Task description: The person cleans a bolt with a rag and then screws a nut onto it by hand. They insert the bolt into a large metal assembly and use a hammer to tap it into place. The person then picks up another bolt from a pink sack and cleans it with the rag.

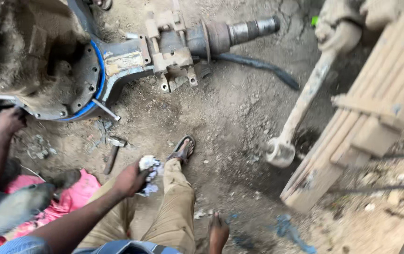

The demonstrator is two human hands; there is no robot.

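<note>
Rag first: the left hand (129, 181) is closed round a crumpled white rag (148, 165), bunched in the fist so that most of the cloth spills out past the knuckles, probably to keep a loose wad showing. It hovers just over the person's own knee, beside the sandalled foot (181, 150) planted flat in the dirt. The right hand (218, 230) hangs low by the other side of the leg, back to the camera and fingers pointing down; whether it is open or holding anything I cannot tell.

Just ahead of the left hand a hammer (111, 157) lies on the ground with its handle towards the person, seemingly laid where it is easy to pick up. Further ahead sits a grimy axle housing (47, 61) with a blue ring (99, 77) around its bolted flange, a thin metal rod (106, 110) sticking out at the rim. Its tube runs off to a bare spindle (246, 30), with a black hose (258, 66) beneath.

Far left of the rag, another person's hand (7, 122) rests against the flange edge. Well to the right of the right hand lie a long dusty arm (300, 108) and a stack of leaf springs (376, 108)
</note>
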